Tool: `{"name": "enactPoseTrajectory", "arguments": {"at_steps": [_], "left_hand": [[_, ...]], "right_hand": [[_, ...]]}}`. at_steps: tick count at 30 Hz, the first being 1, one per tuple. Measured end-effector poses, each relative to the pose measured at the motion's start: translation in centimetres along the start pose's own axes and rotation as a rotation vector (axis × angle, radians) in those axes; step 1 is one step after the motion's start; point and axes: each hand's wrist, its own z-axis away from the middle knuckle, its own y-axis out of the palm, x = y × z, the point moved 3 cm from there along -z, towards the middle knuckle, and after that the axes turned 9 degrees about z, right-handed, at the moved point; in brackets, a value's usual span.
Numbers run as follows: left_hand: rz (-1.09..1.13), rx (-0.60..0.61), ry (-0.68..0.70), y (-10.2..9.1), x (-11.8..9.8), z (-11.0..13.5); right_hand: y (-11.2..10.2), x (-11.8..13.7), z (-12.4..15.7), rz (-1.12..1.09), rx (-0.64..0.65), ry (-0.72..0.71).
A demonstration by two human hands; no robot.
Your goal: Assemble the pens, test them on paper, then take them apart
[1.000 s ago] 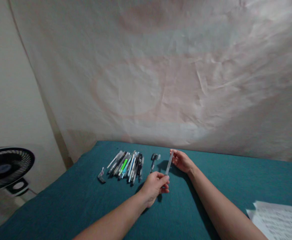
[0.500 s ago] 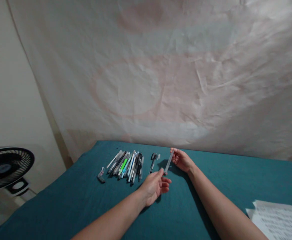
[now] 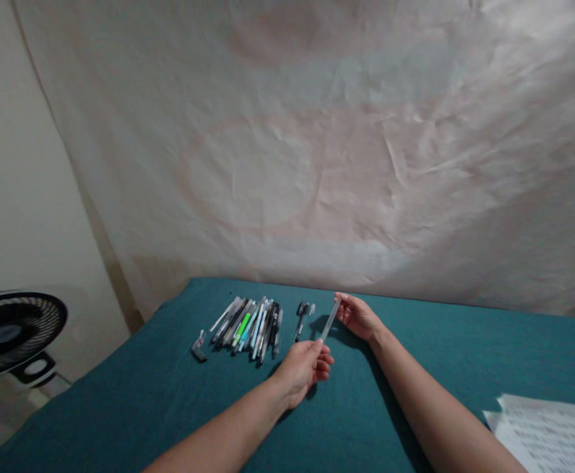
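A clear pen (image 3: 331, 319) is held slanting above the teal table (image 3: 169, 394). My right hand (image 3: 359, 316) grips its upper end between closed fingers. My left hand (image 3: 301, 370) pinches its lower end with thumb and fingers. Left of both hands lies a row of several pens (image 3: 249, 322), one with a green barrel. A dark pen with a small cap (image 3: 302, 315) lies between that row and my hands.
A small dark clip-like piece (image 3: 199, 347) lies left of the pen row. Printed paper sheets (image 3: 551, 433) sit at the table's near right. A black fan (image 3: 9, 334) stands off the table's left. A crumpled pale sheet (image 3: 317, 164) hangs behind.
My left hand loosened from the pen's lower end half a second ago, then pinched it again. The pen's tilt shifted slightly leftward at the bottom. My right hand stayed put.
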Motion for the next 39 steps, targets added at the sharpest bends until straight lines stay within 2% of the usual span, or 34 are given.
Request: {"name": "enactPoseTrajectory", "arguments": {"at_steps": [6, 9, 13, 16, 19, 26, 34, 39], "left_hand": [[0.028, 0.07, -0.08, 0.7, -0.2, 0.5], [0.027, 0.058, -0.022, 1.0, -0.4, 0.8], [-0.048, -0.024, 0.074, 0.5, -0.1, 0.5], [-0.096, -0.055, 0.089, 0.2, 0.1, 0.1], [-0.1, -0.032, 0.084, 0.2, 0.1, 0.2], [0.024, 0.108, -0.086, 1.3, -0.1, 0.9], [-0.025, 0.01, 0.032, 1.2, -0.3, 1.0], [-0.041, 0.031, 0.026, 1.1, -0.2, 0.9]], "right_hand": [[0.0, 0.0, 0.1, -0.001, -0.003, -0.006], [0.2, 0.1, 0.1, 0.001, 0.003, -0.002], [0.5, 0.1, 0.3, 0.011, 0.024, 0.012], [0.6, 0.2, 0.4, 0.012, 0.032, 0.01], [0.6, 0.3, 0.4, 0.009, 0.026, 0.005], [0.6, 0.4, 0.5, 0.017, 0.005, 0.019], [0.8, 0.3, 0.6, 0.012, 0.03, 0.043], [1.0, 0.4, 0.8, 0.029, 0.034, 0.038]]}}
